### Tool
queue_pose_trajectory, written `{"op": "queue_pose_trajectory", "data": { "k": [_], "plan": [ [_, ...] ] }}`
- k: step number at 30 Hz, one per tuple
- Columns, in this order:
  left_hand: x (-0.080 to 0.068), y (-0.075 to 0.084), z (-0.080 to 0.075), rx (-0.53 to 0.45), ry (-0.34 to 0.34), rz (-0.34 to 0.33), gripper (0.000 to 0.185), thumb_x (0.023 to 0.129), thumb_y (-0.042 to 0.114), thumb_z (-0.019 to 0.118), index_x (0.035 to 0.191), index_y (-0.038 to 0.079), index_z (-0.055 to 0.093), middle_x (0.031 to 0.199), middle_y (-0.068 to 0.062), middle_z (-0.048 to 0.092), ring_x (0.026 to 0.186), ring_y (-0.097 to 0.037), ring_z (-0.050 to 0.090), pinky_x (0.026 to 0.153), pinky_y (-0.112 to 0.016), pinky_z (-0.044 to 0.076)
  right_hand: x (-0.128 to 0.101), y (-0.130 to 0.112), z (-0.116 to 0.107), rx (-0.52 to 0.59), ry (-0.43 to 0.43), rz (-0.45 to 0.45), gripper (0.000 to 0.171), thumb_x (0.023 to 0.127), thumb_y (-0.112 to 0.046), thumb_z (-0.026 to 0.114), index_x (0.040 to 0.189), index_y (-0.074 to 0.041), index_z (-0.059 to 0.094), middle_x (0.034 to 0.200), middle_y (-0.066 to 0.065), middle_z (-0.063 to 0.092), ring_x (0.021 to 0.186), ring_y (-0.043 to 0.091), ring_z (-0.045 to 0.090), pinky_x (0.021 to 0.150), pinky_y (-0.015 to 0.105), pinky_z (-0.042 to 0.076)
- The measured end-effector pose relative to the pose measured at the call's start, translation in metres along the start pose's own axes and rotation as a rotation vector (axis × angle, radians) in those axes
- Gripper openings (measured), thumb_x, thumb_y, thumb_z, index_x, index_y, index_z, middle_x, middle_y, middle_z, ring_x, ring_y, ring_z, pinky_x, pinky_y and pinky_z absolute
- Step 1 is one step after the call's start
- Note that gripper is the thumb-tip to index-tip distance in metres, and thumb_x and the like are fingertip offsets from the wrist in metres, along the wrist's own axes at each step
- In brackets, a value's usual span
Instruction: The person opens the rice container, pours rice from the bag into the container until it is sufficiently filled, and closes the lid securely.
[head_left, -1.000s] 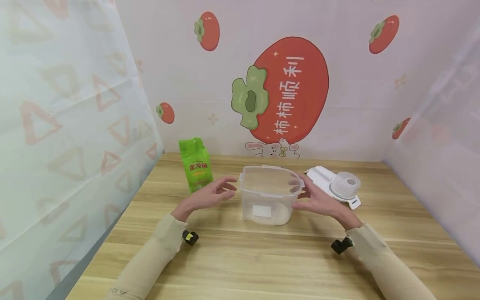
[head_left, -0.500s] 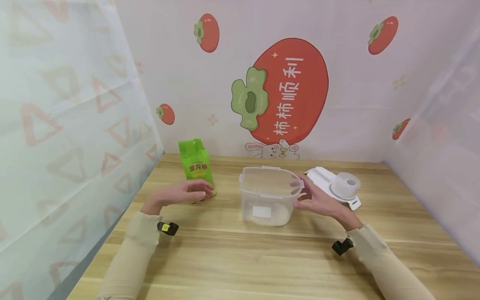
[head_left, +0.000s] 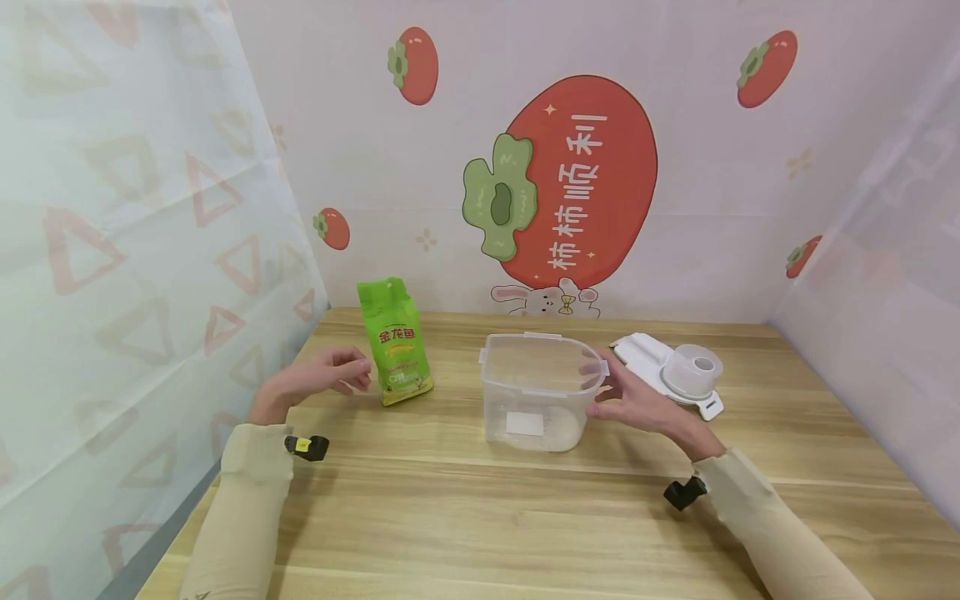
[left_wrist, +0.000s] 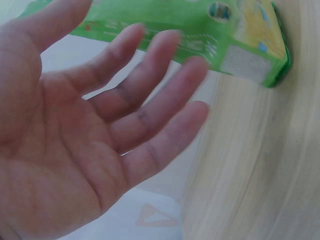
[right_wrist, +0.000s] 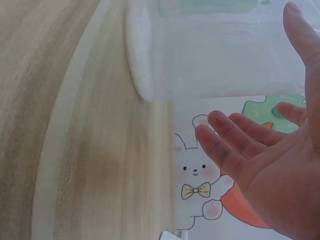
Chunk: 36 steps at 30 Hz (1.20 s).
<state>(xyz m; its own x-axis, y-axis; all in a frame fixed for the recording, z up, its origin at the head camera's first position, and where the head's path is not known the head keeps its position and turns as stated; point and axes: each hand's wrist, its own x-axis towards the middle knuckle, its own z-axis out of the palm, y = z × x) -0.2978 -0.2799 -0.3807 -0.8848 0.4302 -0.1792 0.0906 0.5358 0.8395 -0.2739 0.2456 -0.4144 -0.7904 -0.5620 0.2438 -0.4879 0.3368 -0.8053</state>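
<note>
A pale wooden table (head_left: 525,517) stands inside a booth of printed cloth; the back wall carries a large red persimmon cartoon (head_left: 577,179) with four white Chinese characters down its face, a small rabbit under it, and smaller persimmons scattered about — five can be counted, one of them cut off by the right-hand curtain.

On the table there are one green bag (head_left: 395,342), one clear plastic container (head_left: 540,392) and one white lid (head_left: 667,371) lying flat at the far right with a round clear cap on it. The bag stands upright and shows yellow Chinese writing, three characters on its front; the finer print below is too small to read. The container stands open in the middle of the table, with a white label low on its front wall whose text cannot be made out.

The left hand (head_left: 318,379) hovers just beside the bag on its left, fingers spread and relaxed, holding nothing; the left wrist view is blurred, and shows the palm open with the bag past the fingertips. The right hand (head_left: 637,400) lies against the right wall of the container, fingers straight. Whether the palm truly presses the wall is hard to tell — the right wrist view shows the fingers (right_wrist: 235,145) loose and apart from the container's base.
</note>
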Motion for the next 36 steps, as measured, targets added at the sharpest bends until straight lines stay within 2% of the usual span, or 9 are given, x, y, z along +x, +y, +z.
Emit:
{"op": "queue_pose_trajectory", "data": {
  "k": [6, 10, 13, 17, 21, 24, 27, 31, 36],
  "plan": [
    [0.012, -0.01, 0.0, -0.016, 0.155, 0.005, 0.062, 0.097, 0.048, 0.055, 0.134, 0.0, 0.044, 0.132, -0.028, 0.053, 0.118, -0.041, 0.056, 0.092, -0.047, 0.055, 0.0, 0.002, 0.008, -0.005, -0.015, 0.022, 0.092, 0.082, -0.009, 0.078, 0.153, -0.009, 0.02, 0.137, 0.029, 0.048, 0.109, 0.017, 0.063, 0.089, 0.039, 0.056],
    [0.021, -0.012, 0.005, -0.05, 0.199, 0.036, 0.071, 0.095, 0.048, 0.059, 0.144, 0.004, 0.032, 0.142, -0.024, 0.044, 0.129, -0.039, 0.049, 0.098, -0.051, 0.051, 0.001, 0.004, 0.014, 0.008, -0.002, 0.001, 0.094, 0.08, -0.011, 0.08, 0.152, -0.008, 0.02, 0.137, 0.03, 0.048, 0.115, 0.028, 0.06, 0.089, 0.033, 0.056],
    [0.026, -0.013, 0.011, -0.078, 0.185, 0.053, 0.079, 0.094, 0.047, 0.061, 0.15, 0.007, 0.022, 0.147, -0.023, 0.039, 0.135, -0.04, 0.042, 0.104, -0.052, 0.047, 0.002, 0.006, 0.019, -0.013, 0.023, -0.016, 0.094, 0.079, -0.012, 0.08, 0.152, -0.009, 0.02, 0.136, 0.029, 0.05, 0.12, 0.042, 0.056, 0.091, 0.031, 0.055],
    [0.033, -0.013, 0.016, -0.09, 0.157, 0.054, 0.084, 0.092, 0.047, 0.064, 0.153, 0.013, 0.017, 0.149, -0.02, 0.039, 0.138, -0.038, 0.039, 0.108, -0.054, 0.041, 0.003, 0.009, 0.024, -0.026, 0.039, -0.019, 0.097, 0.08, -0.013, 0.08, 0.153, -0.016, 0.018, 0.136, 0.027, 0.05, 0.126, 0.043, 0.052, 0.096, 0.029, 0.052],
    [0.041, -0.01, 0.02, -0.121, 0.133, 0.091, 0.076, 0.093, 0.044, 0.064, 0.153, 0.019, 0.024, 0.148, -0.014, 0.044, 0.136, -0.034, 0.043, 0.109, -0.053, 0.04, 0.004, 0.01, 0.028, 0.021, 0.061, -0.032, 0.102, 0.078, -0.008, 0.08, 0.155, -0.02, 0.014, 0.138, 0.028, 0.048, 0.128, 0.045, 0.049, 0.098, 0.025, 0.049],
    [0.047, -0.009, 0.025, -0.17, 0.091, 0.135, 0.069, 0.094, 0.038, 0.065, 0.15, 0.017, 0.03, 0.147, -0.014, 0.046, 0.136, -0.033, 0.044, 0.112, -0.053, 0.037, 0.005, 0.013, 0.032, 0.064, 0.083, -0.057, 0.105, 0.077, -0.005, 0.08, 0.155, -0.018, 0.012, 0.14, 0.03, 0.046, 0.128, 0.048, 0.048, 0.097, 0.021, 0.047],
    [0.051, -0.01, 0.03, -0.222, 0.059, 0.148, 0.067, 0.093, 0.033, 0.068, 0.147, 0.016, 0.033, 0.146, -0.015, 0.047, 0.136, -0.034, 0.045, 0.114, -0.054, 0.034, 0.006, 0.014, 0.037, 0.107, 0.098, -0.076, 0.106, 0.077, -0.005, 0.08, 0.155, -0.015, 0.009, 0.142, 0.031, 0.044, 0.129, 0.051, 0.046, 0.098, 0.018, 0.045],
    [0.054, -0.013, 0.035, -0.25, 0.051, 0.141, 0.069, 0.088, 0.025, 0.074, 0.145, 0.016, 0.035, 0.144, -0.015, 0.049, 0.134, -0.034, 0.047, 0.114, -0.055, 0.034, 0.008, 0.013, 0.041, 0.156, 0.111, -0.09, 0.106, 0.077, -0.005, 0.08, 0.154, -0.014, 0.008, 0.144, 0.032, 0.041, 0.131, 0.053, 0.043, 0.098, 0.018, 0.046],
    [0.057, -0.02, 0.039, -0.215, 0.039, 0.113, 0.075, 0.083, 0.02, 0.079, 0.144, 0.014, 0.037, 0.142, -0.015, 0.051, 0.131, -0.032, 0.051, 0.113, -0.051, 0.037, 0.009, 0.011, 0.042, 0.196, 0.121, -0.098, 0.101, 0.077, -0.003, 0.08, 0.152, -0.01, 0.013, 0.143, 0.033, 0.042, 0.13, 0.054, 0.044, 0.097, 0.019, 0.047]
  ]
}}
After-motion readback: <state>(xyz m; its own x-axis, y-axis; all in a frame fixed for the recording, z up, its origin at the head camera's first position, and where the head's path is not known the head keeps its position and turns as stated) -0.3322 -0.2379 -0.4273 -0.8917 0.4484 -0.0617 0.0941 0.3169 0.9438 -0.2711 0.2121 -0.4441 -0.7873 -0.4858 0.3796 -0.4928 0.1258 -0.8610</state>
